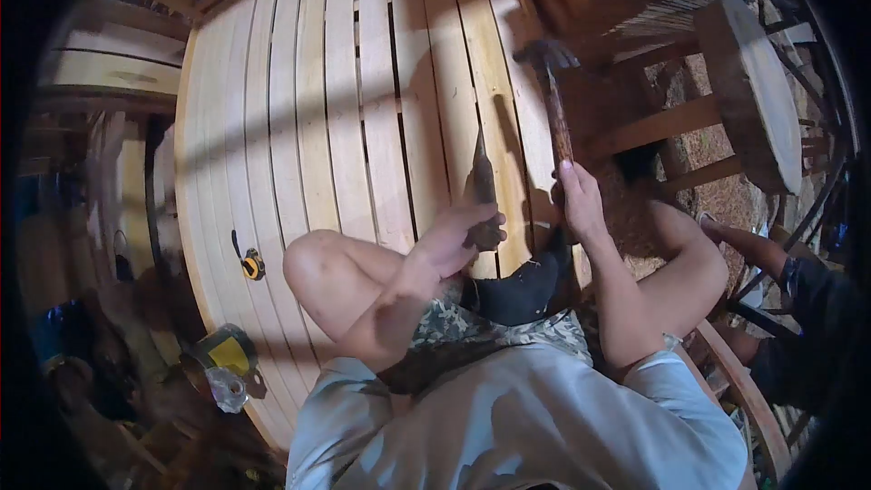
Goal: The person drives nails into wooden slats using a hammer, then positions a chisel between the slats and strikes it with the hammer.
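Left grip point(459, 234): closed around pointed tool point(482, 177)
Right grip point(581, 200): wrapped around hammer point(557, 113), by handle
Tape measure point(252, 264): on slatted platform point(218, 172), near left edge

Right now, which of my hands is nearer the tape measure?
Left. Your left hand, holding a pointed tool, is right of the tape measure; your right hand, gripping the hammer, is farther right.
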Action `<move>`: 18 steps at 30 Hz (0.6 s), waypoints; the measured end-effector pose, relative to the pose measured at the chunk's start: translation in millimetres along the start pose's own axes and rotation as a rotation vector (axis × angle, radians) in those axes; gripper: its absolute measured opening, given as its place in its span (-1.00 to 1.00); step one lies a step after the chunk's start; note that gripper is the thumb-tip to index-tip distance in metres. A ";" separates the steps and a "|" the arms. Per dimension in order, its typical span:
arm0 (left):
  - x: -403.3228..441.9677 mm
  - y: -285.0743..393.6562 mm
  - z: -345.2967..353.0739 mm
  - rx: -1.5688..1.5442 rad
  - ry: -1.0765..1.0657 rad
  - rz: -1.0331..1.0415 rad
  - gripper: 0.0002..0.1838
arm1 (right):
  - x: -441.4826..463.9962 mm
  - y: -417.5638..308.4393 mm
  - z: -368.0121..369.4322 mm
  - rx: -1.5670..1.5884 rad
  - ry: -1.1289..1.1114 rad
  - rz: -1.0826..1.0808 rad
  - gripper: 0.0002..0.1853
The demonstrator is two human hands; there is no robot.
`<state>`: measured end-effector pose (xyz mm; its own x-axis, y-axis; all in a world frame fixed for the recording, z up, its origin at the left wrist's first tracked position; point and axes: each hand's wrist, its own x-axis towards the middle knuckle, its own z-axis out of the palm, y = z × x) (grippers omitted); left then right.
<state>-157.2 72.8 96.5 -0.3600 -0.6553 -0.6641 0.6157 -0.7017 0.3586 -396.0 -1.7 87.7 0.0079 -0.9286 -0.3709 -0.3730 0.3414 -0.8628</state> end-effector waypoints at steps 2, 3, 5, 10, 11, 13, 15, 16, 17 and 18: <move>2.2 -3.1 -7.1 0.034 -0.018 -0.004 -0.79 | -10.9 -29.7 11.1 0.062 -0.073 0.039 -0.52; 3.9 -2.6 -9.3 0.060 -0.036 0.007 -0.80 | -12.0 -33.6 18.3 0.045 -0.091 -0.073 -0.52; 1.7 2.5 -6.7 0.090 -0.058 0.025 -0.81 | -8.3 -26.0 23.0 0.014 -0.156 -0.143 -0.55; -2.8 9.4 -6.1 0.126 -0.084 0.020 -0.81 | -12.6 -21.0 24.0 -0.117 -0.187 -0.063 -0.52; -1.5 7.2 -7.2 0.126 -0.085 0.009 -0.81 | -14.5 -19.2 21.7 -0.129 -0.167 -0.075 -0.52; 3.2 4.8 -10.6 0.091 -0.070 0.021 -0.80 | -16.3 -17.0 17.3 -0.140 -0.139 -0.084 -0.53; 5.8 4.6 -14.1 0.113 -0.066 0.011 -0.79 | -16.6 -16.7 14.5 -0.102 -0.121 -0.046 -0.54; 6.0 4.8 -15.0 0.129 -0.059 0.007 -0.79 | -16.5 -16.2 13.7 -0.102 -0.118 -0.045 -0.54; 5.5 4.7 -15.6 0.130 -0.061 0.007 -0.79 | -16.6 -15.7 13.2 -0.068 -0.121 -0.058 -0.55; 4.7 4.9 -15.8 0.129 -0.077 0.010 -0.78 | -16.6 -15.9 12.9 -0.035 -0.124 -0.073 -0.56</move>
<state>-144.8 70.8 84.8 -0.4101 -0.6783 -0.6097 0.5262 -0.7220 0.4493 -378.3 10.2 103.1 0.1499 -0.9251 -0.3488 -0.3989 0.2662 -0.8775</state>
